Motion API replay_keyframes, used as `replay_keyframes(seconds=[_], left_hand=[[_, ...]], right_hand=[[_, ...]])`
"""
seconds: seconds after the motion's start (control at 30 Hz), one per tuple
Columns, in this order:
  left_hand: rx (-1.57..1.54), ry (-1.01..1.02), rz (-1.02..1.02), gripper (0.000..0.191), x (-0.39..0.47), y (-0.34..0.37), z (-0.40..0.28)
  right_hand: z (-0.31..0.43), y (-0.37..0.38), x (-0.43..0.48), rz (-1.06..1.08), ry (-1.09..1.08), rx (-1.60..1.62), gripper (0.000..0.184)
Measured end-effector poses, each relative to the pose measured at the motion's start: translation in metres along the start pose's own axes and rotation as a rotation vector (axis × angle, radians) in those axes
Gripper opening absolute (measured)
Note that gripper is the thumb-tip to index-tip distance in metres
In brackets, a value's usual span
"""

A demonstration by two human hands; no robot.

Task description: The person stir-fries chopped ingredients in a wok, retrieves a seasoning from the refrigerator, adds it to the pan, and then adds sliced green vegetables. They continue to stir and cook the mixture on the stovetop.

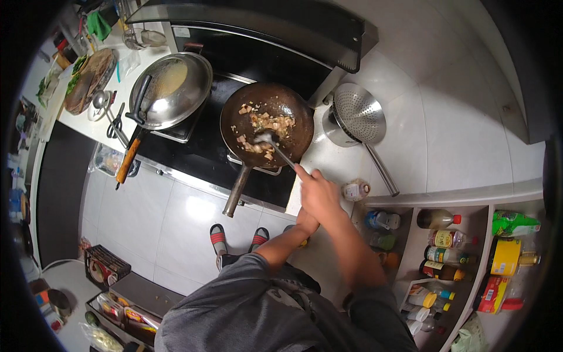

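Observation:
My right hand (320, 193) is closed around the handle of a metal wok spatula (286, 157), its index finger along the shaft. The spatula's blurred head rests among chopped, light-brown food pieces (275, 123) in a dark wok (297, 99). The wok sits on the right burner, its metal handle (237, 189) pointing towards me. My left hand (308, 221) is just below and behind the right one, largely hidden; whether it grips the handle's end cannot be seen. Left of the wok, a second wok with a wooden handle (128, 160) bears a domed metal lid (169, 88).
A perforated strainer (360, 110) lies over a metal pot (338, 132) on the right, near a small jar (355, 190). Shelves (479, 246) with several bottles stand lower right. Scissors (115, 123), a ladle (100, 99) and a round chopping board (102, 66) are at left.

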State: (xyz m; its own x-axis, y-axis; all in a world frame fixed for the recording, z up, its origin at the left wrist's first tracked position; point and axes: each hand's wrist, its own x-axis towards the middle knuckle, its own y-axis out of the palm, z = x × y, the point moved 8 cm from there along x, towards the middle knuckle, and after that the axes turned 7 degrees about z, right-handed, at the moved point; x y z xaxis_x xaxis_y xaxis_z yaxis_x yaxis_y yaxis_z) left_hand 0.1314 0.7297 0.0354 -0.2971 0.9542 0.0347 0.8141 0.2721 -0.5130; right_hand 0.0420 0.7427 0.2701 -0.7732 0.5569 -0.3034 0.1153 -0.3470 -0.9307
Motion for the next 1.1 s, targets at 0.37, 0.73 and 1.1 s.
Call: replay_keyframes(seconds=[0.37, 0.73, 1.1], left_hand=[[-1.311, -0.776, -0.228, 0.059, -0.175, -0.229, 0.137], [-0.945, -0.640, -0.189, 0.032, -0.139, -0.289, 0.074], [-0.868, -0.642, -0.155, 0.035, -0.137, -0.298, 0.081]], right_hand=[[-0.031, 0.003, 0.014, -0.272, 0.120, 0.265, 0.048], [0.041, 0.021, -0.011, 0.020, 0.064, 0.434, 0.043], [0.041, 0.010, 0.075, -0.247, 0.058, 0.196, 0.046]])
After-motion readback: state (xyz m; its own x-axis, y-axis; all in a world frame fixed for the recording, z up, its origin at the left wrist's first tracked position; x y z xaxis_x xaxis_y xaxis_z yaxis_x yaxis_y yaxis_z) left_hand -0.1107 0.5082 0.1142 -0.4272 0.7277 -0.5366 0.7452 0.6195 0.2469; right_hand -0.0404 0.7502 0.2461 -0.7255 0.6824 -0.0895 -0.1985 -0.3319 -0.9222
